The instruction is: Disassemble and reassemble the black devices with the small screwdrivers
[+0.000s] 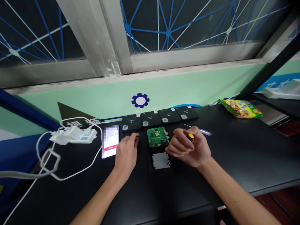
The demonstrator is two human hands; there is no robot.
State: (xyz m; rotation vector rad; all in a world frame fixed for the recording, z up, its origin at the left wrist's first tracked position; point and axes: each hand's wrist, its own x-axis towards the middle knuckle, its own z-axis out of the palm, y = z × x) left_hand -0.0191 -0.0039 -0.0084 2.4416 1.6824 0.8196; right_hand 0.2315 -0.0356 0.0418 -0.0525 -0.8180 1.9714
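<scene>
My right hand (191,147) is wrapped round a screwdriver (190,137) with a yellow-and-black handle end. Its dark shaft slants down to the left, the tip over the right side of a square silver plate (161,161). Beyond the plate lies a green circuit board (156,137) in a black casing, just left of my right fingers. My left hand (127,150) rests on the table left of the board, thumb and fingertips closed together beside small dark bits (139,137). What those fingertips hold, if anything, is too small to make out.
Several black boxes (150,119) line the wall. A lit phone (110,142) lies by my left hand. White cables run from a power strip (84,136) at left. A second screwdriver (205,132) lies behind my right hand; a snack bag (242,108) sits at back right.
</scene>
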